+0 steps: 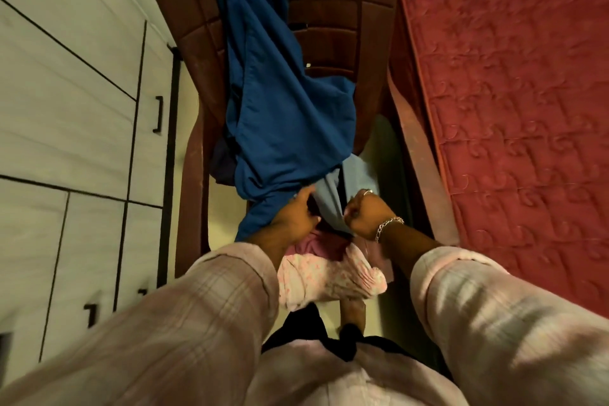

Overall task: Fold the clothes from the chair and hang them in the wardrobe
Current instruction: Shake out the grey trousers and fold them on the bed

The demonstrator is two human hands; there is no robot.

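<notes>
A brown plastic chair (333, 10) stands ahead of me with a dark blue garment (280, 102) draped over its back and seat. Under the blue cloth a light blue-grey garment (333, 201) hangs off the seat's front. My right hand (365, 217), with a bracelet and ring, is fisted on the blue-grey garment's right edge. My left hand (296, 214) presses into the cloth where the dark blue and blue-grey garments meet, fingers curled on the fabric. A pink patterned garment (329, 277) lies bunched below both hands.
White wardrobe doors (75, 109) with black handles (159, 114) fill the left side. A bed with a red quilted mattress (514, 109) and wooden rail runs along the right. Pale floor shows in the narrow gap beside the chair.
</notes>
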